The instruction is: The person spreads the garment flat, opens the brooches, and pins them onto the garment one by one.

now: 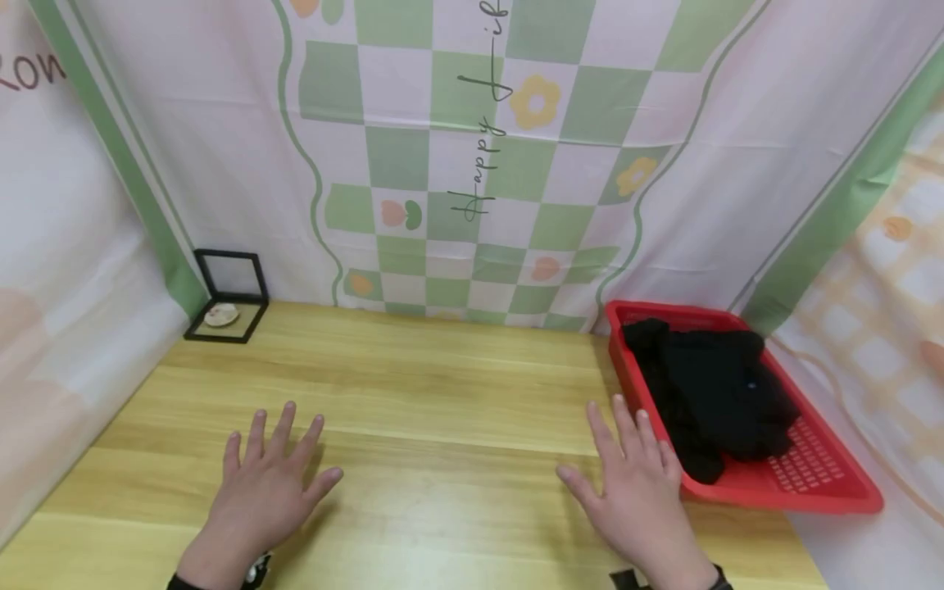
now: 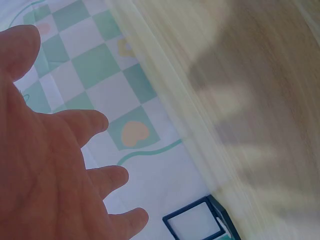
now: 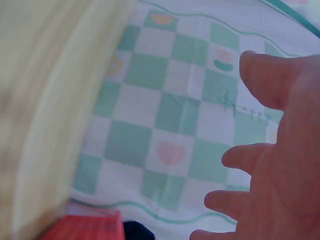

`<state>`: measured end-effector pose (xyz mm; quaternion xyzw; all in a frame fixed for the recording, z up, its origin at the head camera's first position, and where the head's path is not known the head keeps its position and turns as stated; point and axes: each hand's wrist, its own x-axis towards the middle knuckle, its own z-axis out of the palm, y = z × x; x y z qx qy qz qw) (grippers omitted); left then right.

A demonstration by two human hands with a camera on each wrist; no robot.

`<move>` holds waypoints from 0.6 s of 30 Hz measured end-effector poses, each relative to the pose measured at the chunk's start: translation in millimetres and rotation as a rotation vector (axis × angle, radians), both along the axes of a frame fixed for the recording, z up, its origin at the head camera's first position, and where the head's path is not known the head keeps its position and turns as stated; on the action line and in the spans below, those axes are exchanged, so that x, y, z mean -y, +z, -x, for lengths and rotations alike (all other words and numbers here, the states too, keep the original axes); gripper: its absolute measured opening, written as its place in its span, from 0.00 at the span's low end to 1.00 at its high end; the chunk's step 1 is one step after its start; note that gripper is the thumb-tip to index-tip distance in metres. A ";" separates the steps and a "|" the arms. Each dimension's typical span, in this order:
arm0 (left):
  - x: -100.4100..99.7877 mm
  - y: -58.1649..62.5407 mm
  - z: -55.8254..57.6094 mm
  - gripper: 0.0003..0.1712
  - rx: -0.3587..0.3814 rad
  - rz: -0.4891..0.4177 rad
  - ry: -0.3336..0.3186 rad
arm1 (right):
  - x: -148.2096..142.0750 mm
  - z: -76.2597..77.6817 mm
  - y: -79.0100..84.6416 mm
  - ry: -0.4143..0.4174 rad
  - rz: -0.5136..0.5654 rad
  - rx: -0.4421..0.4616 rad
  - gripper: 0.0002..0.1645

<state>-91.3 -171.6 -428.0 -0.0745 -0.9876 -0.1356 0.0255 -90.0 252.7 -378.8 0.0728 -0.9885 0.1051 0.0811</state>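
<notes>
My left hand (image 1: pixel 264 500) is spread over the left part of the wooden table (image 1: pixel 442 393), palm down and holding nothing. On the right side my right hand (image 1: pixel 640 500) is likewise spread, with nothing in its grasp. It is nearest to a red plastic basket (image 1: pixel 833 483), whose left edge lies just beyond its fingers; whether they touch cannot be told. Inside the basket is a bundle of black cloth (image 1: pixel 726 393). Both wrist views show the palms and fingers held apart from the tabletop, and the left hand's shadow falls on the wood.
At the far left corner stands a black hinged frame (image 1: pixel 227 299) with a small round pale item (image 1: pixel 221 315) in its lower part. A green-and-white checked curtain (image 1: pixel 457 164) hangs along the back edge. More printed cloth (image 1: pixel 66 246) borders the left side.
</notes>
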 end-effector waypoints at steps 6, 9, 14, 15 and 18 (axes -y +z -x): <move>0.1 1.7 -0.7 0.44 0.005 0.001 -0.001 | -16.3 8.5 23.0 -0.020 -0.023 -0.069 0.54; 0.9 2.7 -0.7 0.44 0.001 0.001 -0.004 | -23.7 12.7 38.5 -0.045 -0.055 -0.071 0.55; 2.3 2.9 -0.9 0.44 -0.005 0.007 -0.005 | -36.8 22.7 68.6 -0.087 -0.127 -0.066 0.56; 2.5 2.9 -0.9 0.44 -0.001 0.010 -0.005 | -39.9 24.7 74.8 -0.095 -0.141 -0.062 0.56; 3.2 2.2 -0.7 0.44 0.005 0.019 -0.004 | -50.8 30.1 91.9 -0.115 -0.178 -0.064 0.58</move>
